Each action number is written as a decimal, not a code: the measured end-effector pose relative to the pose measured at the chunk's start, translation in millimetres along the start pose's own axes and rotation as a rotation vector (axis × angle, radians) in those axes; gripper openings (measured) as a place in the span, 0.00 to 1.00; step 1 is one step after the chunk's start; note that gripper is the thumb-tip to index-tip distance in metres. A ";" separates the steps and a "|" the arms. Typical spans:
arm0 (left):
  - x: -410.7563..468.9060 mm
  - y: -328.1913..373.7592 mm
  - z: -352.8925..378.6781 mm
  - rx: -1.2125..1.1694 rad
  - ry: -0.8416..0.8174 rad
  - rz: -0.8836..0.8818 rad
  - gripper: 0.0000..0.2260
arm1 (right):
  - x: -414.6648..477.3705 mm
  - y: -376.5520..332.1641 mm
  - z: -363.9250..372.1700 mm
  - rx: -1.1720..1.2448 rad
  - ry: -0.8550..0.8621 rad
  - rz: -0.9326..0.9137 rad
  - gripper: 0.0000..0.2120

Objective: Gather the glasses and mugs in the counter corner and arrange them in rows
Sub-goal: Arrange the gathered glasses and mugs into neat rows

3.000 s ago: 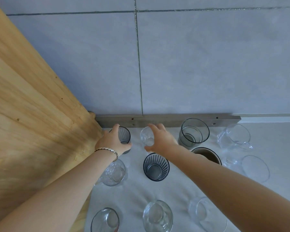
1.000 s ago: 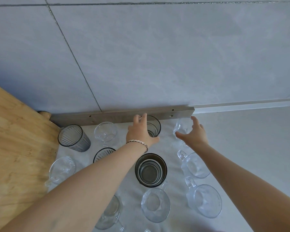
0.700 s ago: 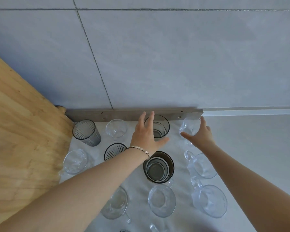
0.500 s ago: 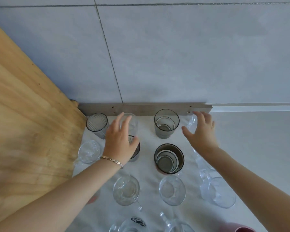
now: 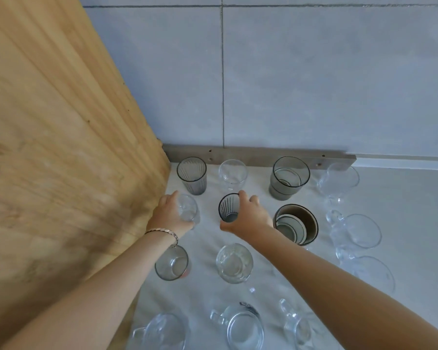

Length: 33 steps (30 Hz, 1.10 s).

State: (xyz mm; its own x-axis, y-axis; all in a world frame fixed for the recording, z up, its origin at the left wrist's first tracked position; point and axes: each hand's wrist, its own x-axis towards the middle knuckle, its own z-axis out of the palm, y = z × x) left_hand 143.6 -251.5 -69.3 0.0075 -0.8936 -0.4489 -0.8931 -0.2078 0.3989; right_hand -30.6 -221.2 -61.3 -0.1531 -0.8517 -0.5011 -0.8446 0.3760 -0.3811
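Both hands grip glasses in the second row of the counter corner.

The left hand (image 5: 168, 214) curls around a small clear glass tumbler (image 5: 187, 208), which sits against its fingers on the side away from the wooden panel (image 5: 61, 147). The right hand (image 5: 248, 218) clasps a dark ribbed glass (image 5: 228, 207) held at its thumb side, rim tipped a little toward the camera. Beyond the hands, along the grey wall strip (image 5: 258, 154), stand four vessels; level with the hands, two more sit past the right hand. Nearer than the hands, the white counter (image 5: 402, 198) carries six more clear pieces, some cut off by the frame's edge.
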 end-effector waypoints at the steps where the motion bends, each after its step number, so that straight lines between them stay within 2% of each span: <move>1: 1.4 -2.2 -0.6 -0.011 -0.007 -0.013 0.37 | -1.8 1.1 1.2 -0.025 -0.014 -0.025 0.41; 7: 2.4 -7.4 2.7 -0.038 0.056 -0.090 0.35 | -7.6 5.1 11.8 0.069 -0.012 -0.052 0.43; 11: 2.1 -4.8 7.2 0.012 0.026 -0.210 0.41 | -8.0 0.6 20.4 0.128 0.042 -0.016 0.43; 14: 4.8 -2.6 8.3 -0.074 -0.016 -0.281 0.43 | -5.8 -1.0 22.3 0.150 0.080 -0.031 0.43; 26: 4.6 -6.9 13.1 -0.156 0.023 -0.104 0.39 | -3.6 -0.1 24.6 0.147 0.103 -0.049 0.45; 31: 3.2 0.3 11.9 -0.063 -0.034 -0.172 0.39 | -9.4 1.8 17.0 0.129 0.037 -0.066 0.50; 33: -3.3 11.8 11.0 0.041 0.044 -0.164 0.37 | -18.5 6.8 4.4 0.144 0.082 -0.106 0.45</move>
State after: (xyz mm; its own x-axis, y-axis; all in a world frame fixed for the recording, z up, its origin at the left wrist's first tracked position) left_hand 128.1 -246.6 -71.9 0.1740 -0.8656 -0.4695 -0.8958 -0.3371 0.2897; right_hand -31.2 -201.3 -58.0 -0.1140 -0.9139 -0.3895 -0.7768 0.3264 -0.5385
